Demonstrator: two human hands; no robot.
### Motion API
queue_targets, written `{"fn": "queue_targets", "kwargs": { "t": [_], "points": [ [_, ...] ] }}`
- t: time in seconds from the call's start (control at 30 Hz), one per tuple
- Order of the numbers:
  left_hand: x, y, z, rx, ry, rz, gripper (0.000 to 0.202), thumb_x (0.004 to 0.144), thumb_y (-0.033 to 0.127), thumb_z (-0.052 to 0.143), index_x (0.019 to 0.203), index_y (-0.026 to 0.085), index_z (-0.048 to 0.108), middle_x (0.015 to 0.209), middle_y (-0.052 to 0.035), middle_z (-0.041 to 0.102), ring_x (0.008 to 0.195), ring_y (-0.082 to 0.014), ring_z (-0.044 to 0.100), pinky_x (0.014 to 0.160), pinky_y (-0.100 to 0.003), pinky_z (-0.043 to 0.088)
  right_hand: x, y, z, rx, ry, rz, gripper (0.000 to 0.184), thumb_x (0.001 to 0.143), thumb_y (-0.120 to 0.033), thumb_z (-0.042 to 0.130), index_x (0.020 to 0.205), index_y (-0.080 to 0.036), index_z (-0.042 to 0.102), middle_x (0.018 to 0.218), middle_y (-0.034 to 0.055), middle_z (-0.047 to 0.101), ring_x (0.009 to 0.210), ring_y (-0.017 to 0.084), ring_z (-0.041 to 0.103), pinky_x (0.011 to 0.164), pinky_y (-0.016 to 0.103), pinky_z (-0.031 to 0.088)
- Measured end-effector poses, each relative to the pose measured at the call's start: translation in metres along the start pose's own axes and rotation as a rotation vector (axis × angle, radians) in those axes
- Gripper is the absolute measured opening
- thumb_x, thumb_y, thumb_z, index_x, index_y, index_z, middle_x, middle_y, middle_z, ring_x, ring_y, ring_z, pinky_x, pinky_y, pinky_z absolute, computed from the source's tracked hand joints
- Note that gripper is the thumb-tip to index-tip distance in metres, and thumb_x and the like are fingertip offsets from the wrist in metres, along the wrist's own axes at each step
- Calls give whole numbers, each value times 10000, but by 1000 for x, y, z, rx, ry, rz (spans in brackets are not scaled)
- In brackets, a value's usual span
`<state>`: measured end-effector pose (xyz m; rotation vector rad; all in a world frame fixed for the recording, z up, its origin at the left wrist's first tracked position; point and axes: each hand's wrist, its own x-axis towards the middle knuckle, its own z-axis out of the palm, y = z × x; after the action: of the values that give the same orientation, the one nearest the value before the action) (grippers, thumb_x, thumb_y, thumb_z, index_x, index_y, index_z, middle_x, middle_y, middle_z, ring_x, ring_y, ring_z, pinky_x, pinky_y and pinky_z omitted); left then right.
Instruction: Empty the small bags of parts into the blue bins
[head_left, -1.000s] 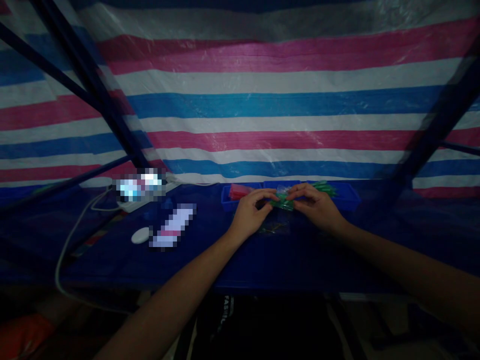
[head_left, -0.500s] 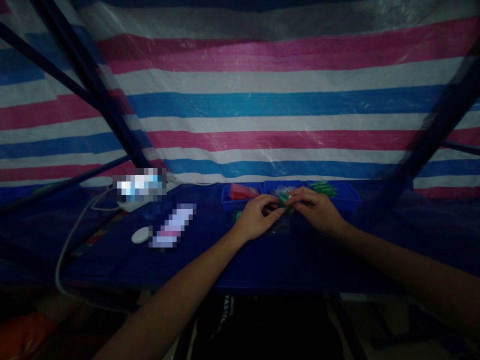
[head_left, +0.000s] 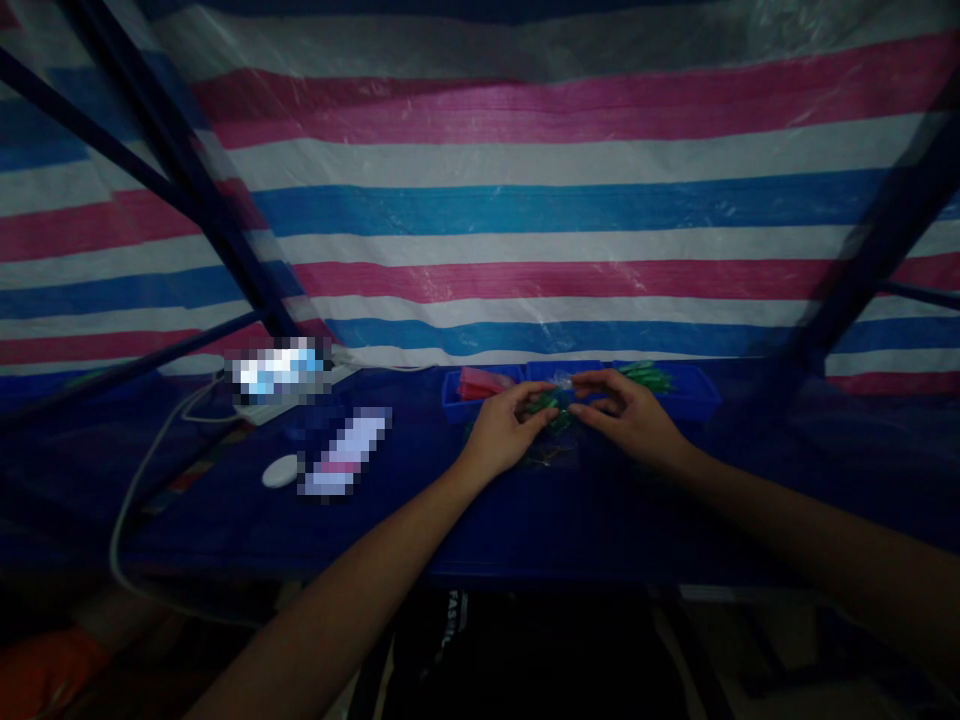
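Note:
My left hand point(head_left: 501, 428) has its thumb and fingers closed around a small green packet point(head_left: 541, 404), partly hidden by the fingers. Just to the right, my right hand point(head_left: 631, 418) hovers with thumb and index finger apart, and nothing shows between them. Clear plastic wrapping point(head_left: 562, 381) lies between the two hands, at the middle blue tray. Below the hands, some thin small items point(head_left: 551, 457) rest on the table, too dark to make out.
Blue trays point(head_left: 694, 402) stand at the table's back, with pink packets point(head_left: 480, 383) at left and green packets point(head_left: 649, 376) at right. On the left are a blurred-out phone point(head_left: 346, 452), a white oval object point(head_left: 282, 471) and a white cable point(head_left: 124, 500). Dark metal posts flank the striped sheet.
My right thumb and fingers have parted from the green packet and moved slightly away from it. The packet is now lower, at my left fingers.

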<state>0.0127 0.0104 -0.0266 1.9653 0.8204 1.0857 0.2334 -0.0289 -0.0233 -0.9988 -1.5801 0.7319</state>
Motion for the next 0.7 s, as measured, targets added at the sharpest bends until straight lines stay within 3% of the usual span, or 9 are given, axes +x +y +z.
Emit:
{"fn": "queue_targets", "kwargs": {
  "t": [0.13,0.23,0.33,0.47,0.6,0.7],
  "points": [
    [1,1,3,-168,-42,27,445,901,248,747,1318,188,604,1126,-103,741,989,-199,745,938,-381,599,1,14,1,91,-172,86,448,773,-433,850,1154,-241,712,1093,67,761,979,253,735,886,414,611],
    [2,-2,2,-110,-29,18,502,902,294,752,1352,190,555,1106,-110,730,918,-186,740,872,-369,612,5,18,-4,37,-128,67,388,802,-445,823,1114,-239,721,1028,58,761,916,253,734,845,419,613],
    [-1,-1,0,83,-38,77,523,905,344,750,1366,191,554,1136,-115,720,958,-202,727,895,-400,606,14,12,-19,-214,72,-108,300,906,-442,706,1145,-264,744,1074,73,727,969,270,699,883,451,589],
    [-9,7,0,367,-220,282,442,897,436,751,1270,214,668,1277,-117,684,1202,-256,650,1091,-471,507,30,5,-53,-697,159,-257,347,975,-331,571,1277,-301,738,1157,118,656,1069,307,635,978,504,532],
    [-13,10,2,469,-397,338,492,884,490,754,1297,230,688,1419,-124,623,1307,-280,601,1137,-467,466,44,13,-84,-1051,128,-313,420,981,-261,505,1348,-209,703,1282,172,613,1210,351,556,1076,530,452],
    [-11,7,2,472,-421,344,412,934,428,711,1297,233,691,1371,-113,665,1271,-257,630,1116,-448,482,49,25,-97,-1210,6,-246,392,990,-275,485,1252,-145,746,1259,192,648,1198,352,568,1075,519,434]
  ]
}}
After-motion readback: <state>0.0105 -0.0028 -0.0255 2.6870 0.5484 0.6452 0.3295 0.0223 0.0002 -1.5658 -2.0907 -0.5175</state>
